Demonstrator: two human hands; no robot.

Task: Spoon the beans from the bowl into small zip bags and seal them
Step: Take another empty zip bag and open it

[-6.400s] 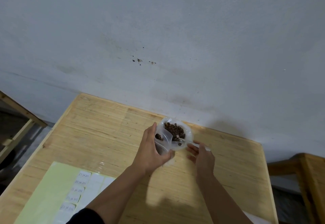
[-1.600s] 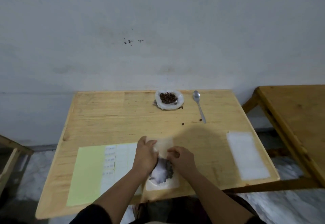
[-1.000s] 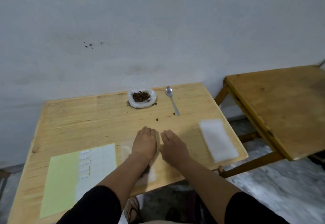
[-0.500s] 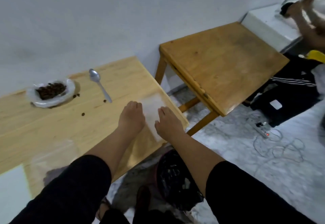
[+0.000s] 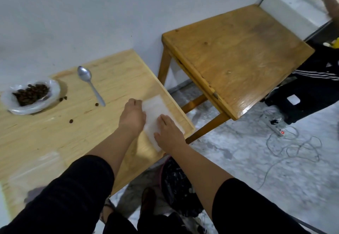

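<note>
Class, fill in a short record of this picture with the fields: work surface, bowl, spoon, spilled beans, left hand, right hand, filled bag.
work surface: wooden table
bowl: white bowl, holding brown beans, at the far left
spoon: metal spoon, lying on the table, unheld
spilled beans: a few loose beans near the bowl
left hand: left hand on the stack of empty bags
right hand: right hand on the same stack
filled bag: blurred bag near the front edge
</note>
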